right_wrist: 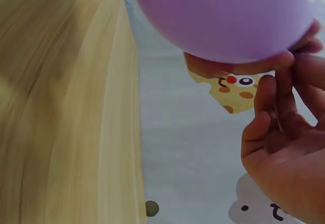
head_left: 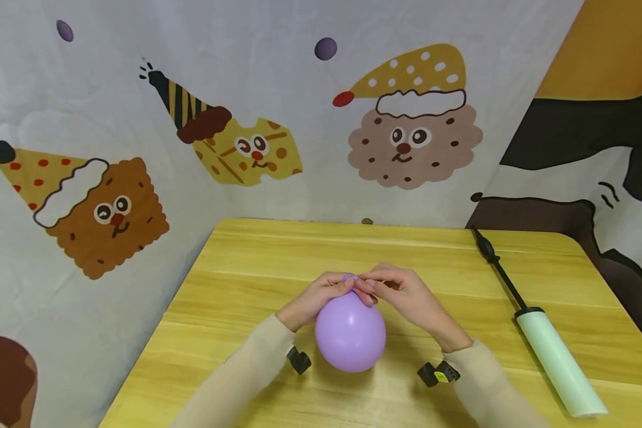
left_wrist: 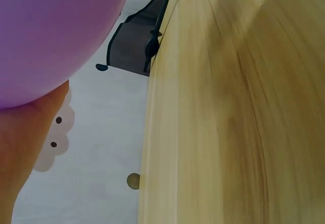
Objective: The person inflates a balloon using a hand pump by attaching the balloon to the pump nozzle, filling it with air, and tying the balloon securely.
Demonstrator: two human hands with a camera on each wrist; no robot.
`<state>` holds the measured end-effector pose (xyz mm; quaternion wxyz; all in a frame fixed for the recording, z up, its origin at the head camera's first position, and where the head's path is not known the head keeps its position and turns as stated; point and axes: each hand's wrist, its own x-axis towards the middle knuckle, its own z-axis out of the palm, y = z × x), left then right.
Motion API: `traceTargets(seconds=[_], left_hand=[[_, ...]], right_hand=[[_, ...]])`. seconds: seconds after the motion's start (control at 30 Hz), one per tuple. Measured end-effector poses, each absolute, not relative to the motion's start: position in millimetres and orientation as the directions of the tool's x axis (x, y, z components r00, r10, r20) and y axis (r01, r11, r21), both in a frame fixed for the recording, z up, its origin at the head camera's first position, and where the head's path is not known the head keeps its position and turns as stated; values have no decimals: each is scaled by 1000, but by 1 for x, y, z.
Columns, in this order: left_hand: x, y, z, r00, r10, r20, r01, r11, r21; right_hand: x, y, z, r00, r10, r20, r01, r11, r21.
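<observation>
A round, inflated purple balloon (head_left: pixel 350 334) hangs below both hands, over the wooden table. My left hand (head_left: pixel 321 295) pinches its neck from the left, thumb on top. From the right, my right hand (head_left: pixel 406 291) brings its thumb and fingertips to the same neck, where a small loop of purple rubber shows between the hands. In the right wrist view the right hand's curled fingers (right_wrist: pixel 289 107) meet at the balloon's edge, and the neck itself is hidden. The left wrist view shows the balloon (left_wrist: pixel 56 36) close up beside part of the left hand (left_wrist: pixel 25 142).
On the table's right side lies a balloon pump (head_left: pixel 559 362) with a pale green barrel and black rod, its nozzle pointing to the back edge. The wooden table (head_left: pixel 235 255) meets a white cloth backdrop (head_left: pixel 278 47) printed with cartoon biscuits and cheese.
</observation>
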<state>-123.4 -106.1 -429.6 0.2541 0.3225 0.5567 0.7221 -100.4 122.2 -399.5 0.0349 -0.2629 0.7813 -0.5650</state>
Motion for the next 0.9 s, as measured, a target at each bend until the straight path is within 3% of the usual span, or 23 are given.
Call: traceTargets(seconds=[0.47, 0.67, 0.9], left_hand=[[-128, -109, -431, -588, 797, 136, -27, -187, 982], [-127, -109, -431, -535, 834, 134, -40, -183, 982], [-125, -107, -431, -519, 843, 142, -55, -198, 979]], right_hand=[[-98, 127, -386, -866, -471, 166, -371, 384, -846], [-98, 129, -383, -835, -541, 103, -348, 374, -860], [-98, 130, -381, -800, -590, 109, -361, 326, -874]])
